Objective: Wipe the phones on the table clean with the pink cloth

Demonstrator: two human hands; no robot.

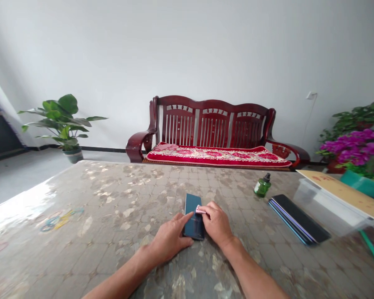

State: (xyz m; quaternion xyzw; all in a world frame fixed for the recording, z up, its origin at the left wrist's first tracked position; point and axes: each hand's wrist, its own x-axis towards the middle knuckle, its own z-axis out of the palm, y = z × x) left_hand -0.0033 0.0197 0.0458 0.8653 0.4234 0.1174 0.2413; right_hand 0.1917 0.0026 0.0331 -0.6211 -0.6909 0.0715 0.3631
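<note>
A dark blue smartphone [192, 203] lies flat on the patterned tablecloth [127, 232], its long side pointing away from me. My left hand [173, 234] grips its left edge, with the index finger over the surface and the thumb at the near left corner. Pinched in the fingers of my right hand [216, 222] is a small folded pink cloth [200, 209], which appears to touch the phone's upper right part. Part of the phone's right edge is hidden by that hand.
To the right stand a green dropper bottle [262, 186], a stack of dark phones or cases [299, 220] and a clear plastic box [321, 203] under a tan board [343, 193]. Coloured rubber bands [60, 219] lie on the left. Behind the table is a wooden bench [212, 124].
</note>
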